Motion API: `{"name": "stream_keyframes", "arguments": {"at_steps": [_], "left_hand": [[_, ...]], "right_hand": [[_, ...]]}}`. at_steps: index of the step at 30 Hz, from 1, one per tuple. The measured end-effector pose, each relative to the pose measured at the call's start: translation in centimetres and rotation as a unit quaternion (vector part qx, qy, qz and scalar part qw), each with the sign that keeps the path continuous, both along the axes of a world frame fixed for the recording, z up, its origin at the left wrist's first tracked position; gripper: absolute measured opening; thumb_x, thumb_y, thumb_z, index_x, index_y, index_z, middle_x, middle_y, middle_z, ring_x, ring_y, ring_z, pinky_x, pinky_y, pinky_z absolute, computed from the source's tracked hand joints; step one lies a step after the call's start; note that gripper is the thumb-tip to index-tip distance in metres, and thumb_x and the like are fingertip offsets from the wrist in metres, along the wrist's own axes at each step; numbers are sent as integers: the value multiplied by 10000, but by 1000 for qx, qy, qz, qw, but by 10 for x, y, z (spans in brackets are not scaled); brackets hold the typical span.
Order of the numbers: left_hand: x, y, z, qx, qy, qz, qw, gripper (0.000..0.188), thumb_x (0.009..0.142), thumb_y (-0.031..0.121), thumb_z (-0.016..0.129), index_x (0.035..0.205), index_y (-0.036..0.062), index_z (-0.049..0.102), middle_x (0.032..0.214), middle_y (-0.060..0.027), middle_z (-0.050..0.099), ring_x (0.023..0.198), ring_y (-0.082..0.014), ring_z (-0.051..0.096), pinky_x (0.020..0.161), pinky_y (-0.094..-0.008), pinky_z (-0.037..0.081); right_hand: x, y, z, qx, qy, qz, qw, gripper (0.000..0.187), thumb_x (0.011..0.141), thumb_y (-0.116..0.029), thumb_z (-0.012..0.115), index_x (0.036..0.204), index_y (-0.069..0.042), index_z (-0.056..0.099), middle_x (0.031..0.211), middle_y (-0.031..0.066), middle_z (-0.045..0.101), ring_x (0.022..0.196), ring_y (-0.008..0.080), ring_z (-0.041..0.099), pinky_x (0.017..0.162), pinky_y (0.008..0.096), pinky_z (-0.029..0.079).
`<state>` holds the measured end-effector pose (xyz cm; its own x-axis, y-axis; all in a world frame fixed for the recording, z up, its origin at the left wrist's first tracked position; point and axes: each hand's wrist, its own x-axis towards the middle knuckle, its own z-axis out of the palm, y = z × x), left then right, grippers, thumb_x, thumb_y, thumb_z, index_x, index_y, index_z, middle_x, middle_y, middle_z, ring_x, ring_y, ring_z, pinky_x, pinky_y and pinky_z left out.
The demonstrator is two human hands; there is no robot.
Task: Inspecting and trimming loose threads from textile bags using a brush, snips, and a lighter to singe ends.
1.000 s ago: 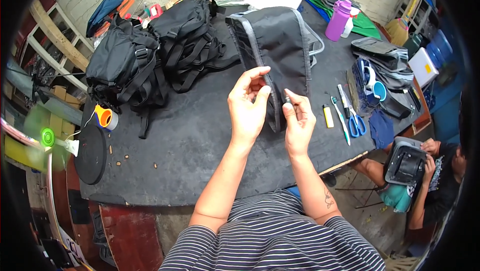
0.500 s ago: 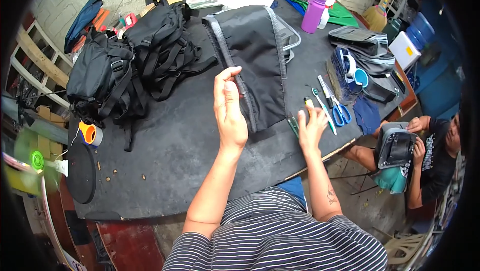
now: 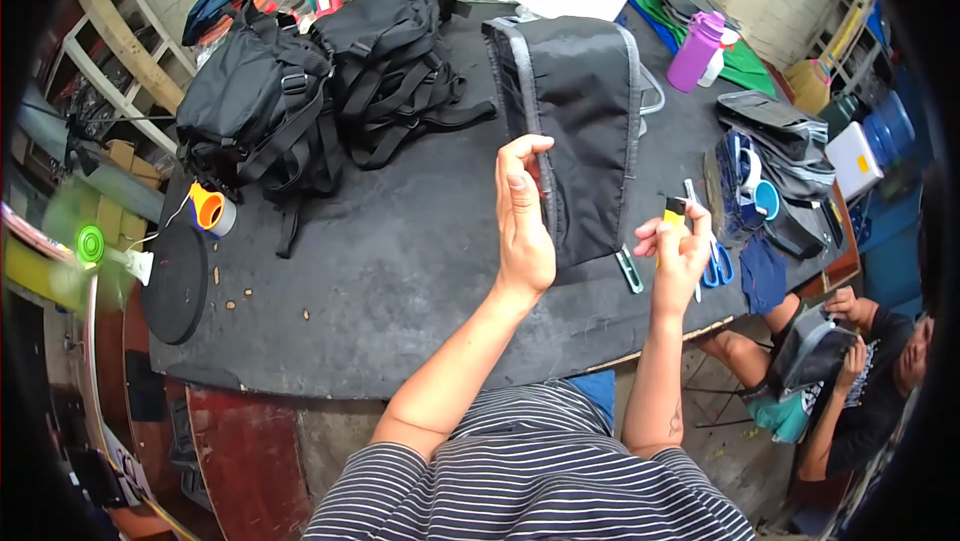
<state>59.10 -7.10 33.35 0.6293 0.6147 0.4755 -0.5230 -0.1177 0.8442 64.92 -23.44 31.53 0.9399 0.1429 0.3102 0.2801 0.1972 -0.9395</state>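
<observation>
Black, slightly shiny fabric with fuzzy grey binding along its edges makes up the bag piece [image 3: 585,121] at the middle of my view, ahead of the wearer, over a wide matt-black tabletop [image 3: 420,251]. I see the left hand [image 3: 525,226] at its near left edge, half open, fingers bent toward the grey binding and thumb raised; from here I cannot tell how firmly it grips. The right hand [image 3: 680,251], just right of the piece and apart from it, is closed around a small yellow lighter with a black top [image 3: 673,213], the black end up. Between that hand and the piece's lower right corner, I make out a small green-handled tool [image 3: 629,270] on the table. Blue-handled scissors [image 3: 722,265] lie just beyond the right hand, partly hidden by it. On my left sit two black strapped backpacks [image 3: 250,91], side by side; at the far right stands a purple plastic bottle [image 3: 697,53]. At the lower right edge I have a seated co-worker [image 3: 870,411] in a black shirt, both hands on a grey-and-black bag part [image 3: 808,349].
</observation>
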Motion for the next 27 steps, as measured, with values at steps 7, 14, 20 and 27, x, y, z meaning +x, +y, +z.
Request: {"name": "stream_keyframes", "arguments": {"at_steps": [7, 14, 20, 27], "left_hand": [[2, -5, -2, -53, -56, -15, 997, 645, 984, 613, 170, 1167, 59, 446, 1055, -15, 423, 943, -121, 387, 880, -273, 309], [-2, -10, -5, -63, -87, -10, 994, 773, 914, 727, 183, 1164, 45, 449, 1027, -33, 423, 937, -140, 403, 872, -288, 301], [-3, -5, -7, -50, -81, 4, 995, 751, 924, 707, 186, 1164, 45, 448, 1012, -35, 427, 928, -142, 416, 871, -290, 306], [-2, -4, -16, -38, -81, -13, 996, 737, 940, 685, 178, 1144, 30, 450, 1072, -36, 417, 960, -142, 385, 898, -289, 304]], "right_hand": [[-41, 49, 30, -160, -201, 100, 961, 232, 858, -106, 546, 1058, 12, 553, 889, 113, 500, 745, 222, 509, 679, 298, 420], [-53, 66, 33, -214, -215, 16, 953, 264, 891, -226, 643, 896, 15, 535, 756, 110, 517, 616, 228, 544, 560, 353, 432], [-57, 62, 39, -169, -73, 18, 983, 310, 910, -205, 663, 987, 4, 448, 755, 104, 538, 650, 170, 575, 564, 295, 460], [-54, 71, 36, -255, -233, -1, 939, 222, 827, -135, 600, 950, 10, 483, 904, 150, 481, 692, 325, 550, 587, 397, 463]]}}
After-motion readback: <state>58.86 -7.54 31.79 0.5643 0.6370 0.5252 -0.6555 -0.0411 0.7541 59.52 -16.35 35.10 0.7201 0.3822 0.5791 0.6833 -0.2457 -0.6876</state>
